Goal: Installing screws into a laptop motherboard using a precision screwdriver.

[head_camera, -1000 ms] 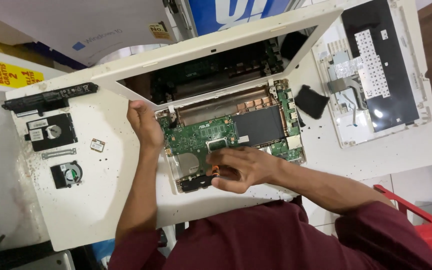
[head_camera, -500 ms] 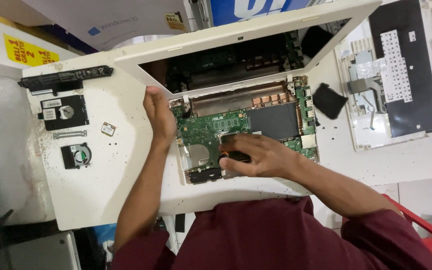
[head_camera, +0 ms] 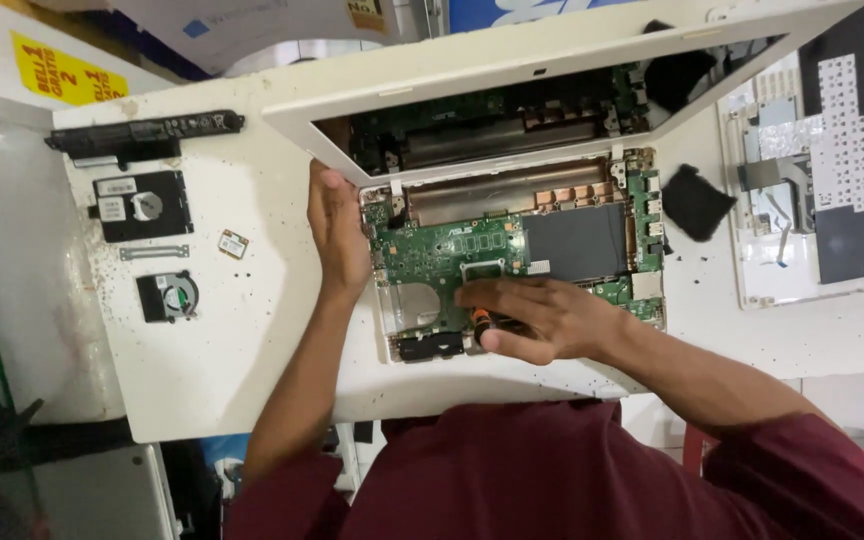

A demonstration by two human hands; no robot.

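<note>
Head view: right hand [head_camera: 537,320] closed round a screwdriver [head_camera: 485,322], probably loosening a circuit board [head_camera: 447,250] screw; left hand [head_camera: 337,232] open, bracing the laptop [head_camera: 512,200]. Next calls for steady downward pressure.

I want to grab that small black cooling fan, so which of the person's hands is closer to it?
Left. The left hand rests on the laptop's left edge, right of the fan. The right hand is farther right, over the green board.

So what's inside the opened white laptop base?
The laptop base holds a green circuit board, a dark flat panel and a copper strip. The right hand, holding a screwdriver, covers the lower middle; the left hand rests at its edge.
</note>
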